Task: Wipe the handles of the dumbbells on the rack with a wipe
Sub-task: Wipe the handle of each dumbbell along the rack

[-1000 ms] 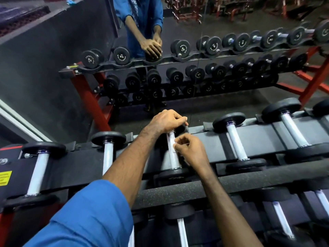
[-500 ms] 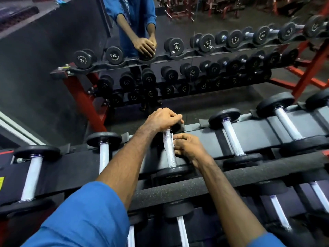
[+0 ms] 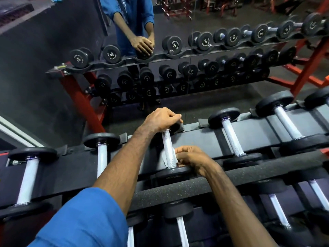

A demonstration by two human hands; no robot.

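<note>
Pinching a thin white wipe [image 3: 164, 158] against the lower end of a knurled silver dumbbell handle [image 3: 168, 149], the right hand [image 3: 193, 160] has its fingers curled closed round the cloth, just above the near black round weight plate [image 3: 173, 172]. The left hand [image 3: 161, 119] is clenched over the far plate of that dumbbell, steadying it. The dumbbell lies in the sloped black metal rack [image 3: 258, 134], between neighbouring silver-handled dumbbells. A blue sleeve [image 3: 85, 220] covers the left upper arm.

Far weight of centre dumbbell [image 3: 168, 150] hidden under left hand [image 3: 161, 118]. Wipe [image 3: 164, 158] mostly concealed behind handle and right hand [image 3: 192, 160]. Lower-tier dumbbells [image 3: 182, 230] cut off at bottom edge. Weight markings on mirrored plates [image 3: 175, 45] too small to read.
</note>
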